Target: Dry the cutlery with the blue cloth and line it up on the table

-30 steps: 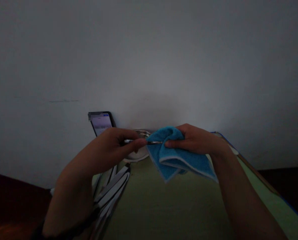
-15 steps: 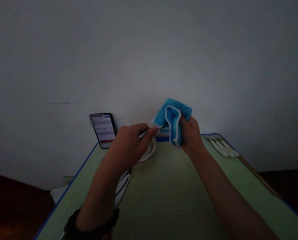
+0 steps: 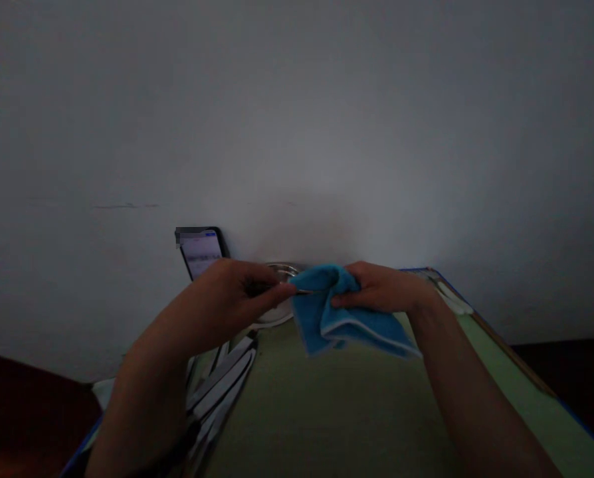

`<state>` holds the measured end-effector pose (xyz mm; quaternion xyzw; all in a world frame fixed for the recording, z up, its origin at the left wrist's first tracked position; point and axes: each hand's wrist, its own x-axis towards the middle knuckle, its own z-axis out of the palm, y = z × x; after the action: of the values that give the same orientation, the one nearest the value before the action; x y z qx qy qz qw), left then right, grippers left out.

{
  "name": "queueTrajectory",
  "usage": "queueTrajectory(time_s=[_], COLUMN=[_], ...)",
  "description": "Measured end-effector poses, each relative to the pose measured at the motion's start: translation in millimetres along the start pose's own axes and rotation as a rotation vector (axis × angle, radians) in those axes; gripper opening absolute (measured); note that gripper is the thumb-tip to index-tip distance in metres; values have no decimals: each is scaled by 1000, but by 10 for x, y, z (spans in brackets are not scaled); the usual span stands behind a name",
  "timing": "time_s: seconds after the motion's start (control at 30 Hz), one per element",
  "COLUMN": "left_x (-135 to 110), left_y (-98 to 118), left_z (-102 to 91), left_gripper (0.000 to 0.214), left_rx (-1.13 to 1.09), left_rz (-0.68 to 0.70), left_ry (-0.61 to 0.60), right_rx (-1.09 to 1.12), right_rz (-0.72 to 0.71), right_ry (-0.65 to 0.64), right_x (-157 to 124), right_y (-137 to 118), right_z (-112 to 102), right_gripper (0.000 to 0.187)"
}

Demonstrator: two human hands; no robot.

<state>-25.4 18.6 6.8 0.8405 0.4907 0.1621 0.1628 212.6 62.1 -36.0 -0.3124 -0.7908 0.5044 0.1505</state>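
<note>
Near your left forearm, cutlery [image 3: 222,385] lies on the green table [image 3: 327,411], seemingly waiting. Your left hand [image 3: 227,295] pinches a thin metal utensil [image 3: 304,291], its tip buried in the blue cloth [image 3: 337,318] your right hand [image 3: 381,289] grips: wiping looks midway. Beyond, a dish [image 3: 277,315], a phone [image 3: 200,252], the bare wall [image 3: 297,133].

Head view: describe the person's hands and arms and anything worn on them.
The left hand and right hand are bare: no gloves or rings show. Both forearms are sleeveless in view. A dark band seems to sit low on the left forearm; dim light blurs it.
</note>
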Motion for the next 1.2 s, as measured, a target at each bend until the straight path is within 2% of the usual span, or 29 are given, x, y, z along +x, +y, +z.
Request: queueTrajectory(time_s=[0.07,0.13,0.23,0.33,0.43,0.53,0.67,0.77,0.87,0.9,0.97,1.0,1.13,1.2], left_x=[-4,-10,-23,-32,-15,32,117,182,223,226,214,199,110,71], left_y=[2,-9,-49,-82,-70,-7,108,180,218,220,203,186,98,67], left_z=[7,10,3,-11,-14,12,109,214,289,296,279,255,126,80], left_gripper=[33,33,31,28,29,34,39,38,37,36,36,36,35,32], left_rx=[-22,-66,-145,-197,-189,-135,-81,-63,-55,-59,-77,-88,-135,-154], left_rz=[7,16,26,25,-4,-38,-44,-25,-11,-8,4,14,37,4], left_ry=[-19,-36,-34,28,114,195,215,190,176,171,140,112,-52,-101], right_rx=[-96,-102,-73,-52,-30,19,86,127,116,94,41,15,-40,-50], right_rz=[19,11,-16,-74,-138,-172,-190,-193,-160,-136,-63,-22,85,94], right_ry=[-72,-78,-30,65,261,568,896,1065,1115,1098,976,857,158,-75], right_x=[-9,-27,-59,-45,24,113,225,286,260,221,103,34,-185,-214], right_y=[-25,-77,-154,-179,-147,-85,1,40,35,23,-11,-31,-116,-158], right_z=[-4,2,19,41,64,78,85,75,30,6,-47,-71,-119,-109], right_gripper=[26,28,29,29,27,29,35,38,41,42,43,42,31,26])
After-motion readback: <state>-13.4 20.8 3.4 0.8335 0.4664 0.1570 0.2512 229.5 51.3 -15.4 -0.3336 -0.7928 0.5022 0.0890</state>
